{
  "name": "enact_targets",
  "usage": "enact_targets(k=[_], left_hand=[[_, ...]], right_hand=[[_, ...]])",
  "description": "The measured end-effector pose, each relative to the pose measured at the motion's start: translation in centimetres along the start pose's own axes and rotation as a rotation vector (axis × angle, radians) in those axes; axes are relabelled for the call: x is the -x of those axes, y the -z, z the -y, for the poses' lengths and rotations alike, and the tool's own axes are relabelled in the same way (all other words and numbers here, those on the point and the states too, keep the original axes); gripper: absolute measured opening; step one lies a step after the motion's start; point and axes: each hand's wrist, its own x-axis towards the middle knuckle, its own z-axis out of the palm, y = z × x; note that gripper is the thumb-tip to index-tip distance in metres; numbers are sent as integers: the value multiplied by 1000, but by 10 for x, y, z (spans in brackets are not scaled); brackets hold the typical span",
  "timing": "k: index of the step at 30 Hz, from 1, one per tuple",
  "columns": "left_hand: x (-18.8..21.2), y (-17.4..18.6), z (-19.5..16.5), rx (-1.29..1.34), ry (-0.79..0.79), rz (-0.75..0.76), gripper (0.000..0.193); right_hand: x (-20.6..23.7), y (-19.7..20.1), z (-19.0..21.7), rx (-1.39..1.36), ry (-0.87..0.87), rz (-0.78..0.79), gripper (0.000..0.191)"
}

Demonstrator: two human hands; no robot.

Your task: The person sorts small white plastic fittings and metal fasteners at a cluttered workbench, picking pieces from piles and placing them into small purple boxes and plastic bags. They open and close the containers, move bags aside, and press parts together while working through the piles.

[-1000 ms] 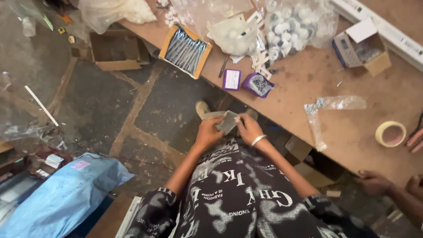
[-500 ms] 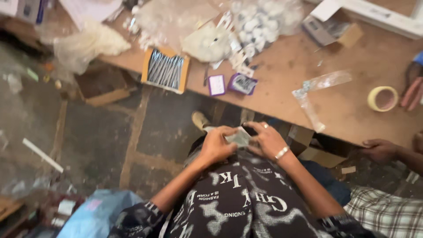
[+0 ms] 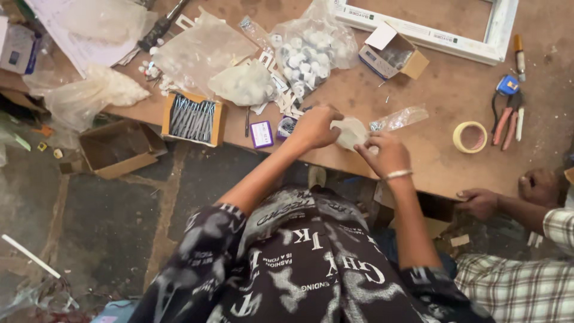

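A small pale bag [image 3: 350, 131], crumpled and translucent, was held over the table's [image 3: 418, 155] near edge, its long axis running left to right. It was pinched at its left end by the left hand [image 3: 314, 127] and at its right by the right hand [image 3: 385, 154], both curled shut on it.

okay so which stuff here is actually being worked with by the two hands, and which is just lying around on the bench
In hand:
left hand and right hand, both on a small whitish plastic bag over the workbench edge.

Lying about:
tape roll, pliers, box of nails, open cardboard box, bag of white caps, white frame.
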Motion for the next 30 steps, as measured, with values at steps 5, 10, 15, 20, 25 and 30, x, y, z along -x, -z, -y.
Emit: enact_targets(k=[5, 10, 15, 20, 25, 30], left_hand=[[33, -19, 3, 209, 258, -72, 34], [101, -4, -7, 61, 172, -359, 30], [139, -5, -9, 209, 565, -365, 26], [152, -22, -2, 154, 612, -460, 28], [139, -20, 22, 209, 645, -456, 37], [130, 16, 52, 135, 517, -285, 39]], right_hand=[[0, -36, -36, -20, -32, 96, 37], [25, -56, -39, -154, 103, -133, 20], [21, -48, -44, -168, 137, -174, 16], [9, -19, -37, -64, 162, -235, 40], [-21, -31, 3, -377, 369, -174, 20], [-76, -103, 69, -255, 395, 157, 20]])
